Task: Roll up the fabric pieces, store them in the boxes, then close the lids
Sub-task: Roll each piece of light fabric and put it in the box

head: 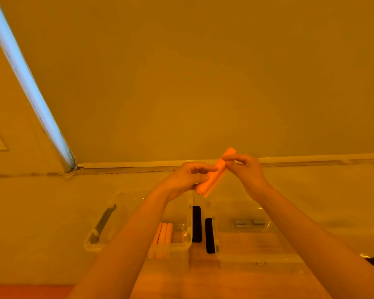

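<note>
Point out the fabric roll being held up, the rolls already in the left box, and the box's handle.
held fabric roll (214, 173): head view, middle of the roll between both hands.
stored rolls (164, 234): head view, on the middle roll.
left box handle (105, 221): head view, mid-length of the dark bar.

Single head view – forward and slightly down, close above raised forearms

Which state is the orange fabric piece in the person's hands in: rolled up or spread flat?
Rolled up: the orange fabric piece forms a tight tube with one loose edge, held above the clear plastic boxes by left hand and right hand.
</note>
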The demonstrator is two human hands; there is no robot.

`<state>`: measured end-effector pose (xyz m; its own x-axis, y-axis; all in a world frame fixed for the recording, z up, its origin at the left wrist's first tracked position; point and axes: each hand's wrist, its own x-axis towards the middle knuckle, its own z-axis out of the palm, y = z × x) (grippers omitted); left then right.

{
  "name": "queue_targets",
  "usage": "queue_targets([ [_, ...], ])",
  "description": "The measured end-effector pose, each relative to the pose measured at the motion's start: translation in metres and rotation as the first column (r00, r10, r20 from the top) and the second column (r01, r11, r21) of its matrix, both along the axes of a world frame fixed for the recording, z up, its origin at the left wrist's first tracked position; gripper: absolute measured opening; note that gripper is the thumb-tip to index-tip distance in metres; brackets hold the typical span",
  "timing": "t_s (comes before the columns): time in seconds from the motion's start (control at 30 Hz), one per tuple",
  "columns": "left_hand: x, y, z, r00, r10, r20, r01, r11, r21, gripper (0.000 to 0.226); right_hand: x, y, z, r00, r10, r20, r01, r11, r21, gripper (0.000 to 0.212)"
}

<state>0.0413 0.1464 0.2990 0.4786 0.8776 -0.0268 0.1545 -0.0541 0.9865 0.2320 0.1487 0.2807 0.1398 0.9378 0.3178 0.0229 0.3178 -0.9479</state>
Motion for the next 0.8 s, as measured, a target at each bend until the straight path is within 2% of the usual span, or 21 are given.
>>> queue_targets([
  [0.07,0.000,-0.004,-0.004,1.000,0.025,0.008,-0.025,1.000,-0.005,0.036,-0.006,0.002,-0.002,1.000,0.020,-0.002,-0.020,1.000,-0.017,0.019],
  [0.23,-0.004,-0.013,-0.019,0.990,0.140,0.023,-0.140,0.990,-0.008,0.039,-0.021,0.003,-0.004,0.977,0.144,-0.160,-0.168,0.973,-0.155,0.019],
  [0.57,-0.026,-0.034,-0.047,0.921,0.390,-0.008,-0.390,0.920,-0.044,0.035,-0.062,0.009,-0.030,0.960,0.194,-0.203,-0.237,0.946,-0.222,0.020],
  [0.8,-0.057,-0.045,-0.075,0.868,0.496,-0.025,-0.496,0.865,-0.072,0.032,-0.109,0.014,-0.057,0.935,0.242,-0.260,-0.325,0.879,-0.350,0.013],
])
